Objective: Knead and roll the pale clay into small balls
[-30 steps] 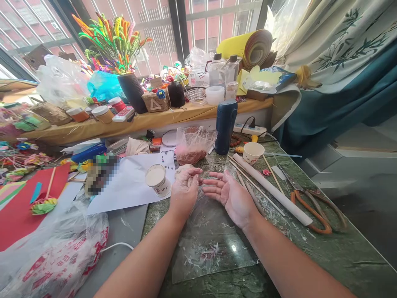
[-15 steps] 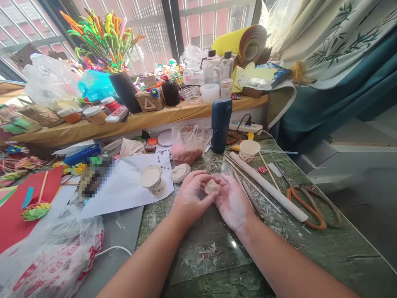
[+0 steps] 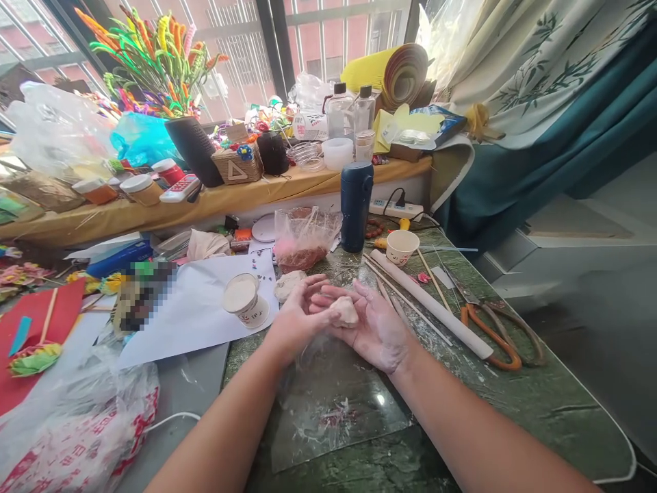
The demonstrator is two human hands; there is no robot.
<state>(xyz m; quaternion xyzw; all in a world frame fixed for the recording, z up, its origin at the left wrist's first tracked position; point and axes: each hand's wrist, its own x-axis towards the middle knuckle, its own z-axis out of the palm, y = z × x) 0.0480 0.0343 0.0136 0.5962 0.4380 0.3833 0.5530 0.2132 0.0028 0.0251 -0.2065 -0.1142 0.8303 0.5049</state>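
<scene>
A small off-white lump of dough (image 3: 345, 311) rests on the fingers and palm of my right hand (image 3: 378, 329), which is turned upward and dusted with white powder. The thumb of my left hand (image 3: 298, 311) presses against its left side, with the other fingers curving behind. Just beyond my left hand lies a larger pale lump (image 3: 287, 284), partly covered by it. A clear plastic sheet (image 3: 339, 418), smeared with white, lies on the table below my hands. To the left stands a paper cup of pale powder (image 3: 241, 294), nested or stacked near another cup base.
On the right are a pale rolling pin (image 3: 436, 305), thin sticks, orange-handled scissors (image 3: 493, 339) and another paper cup (image 3: 402, 248). Behind stand a dark blue bottle (image 3: 356, 205) and a plastic bag of reddish material (image 3: 302, 253). White paper (image 3: 195, 301) lies left.
My hands came together from apart, the small lump showing between them, then opened somewhat, leaving it in plain sight on my right hand. The view has shifted, so the scene appears further left.
</scene>
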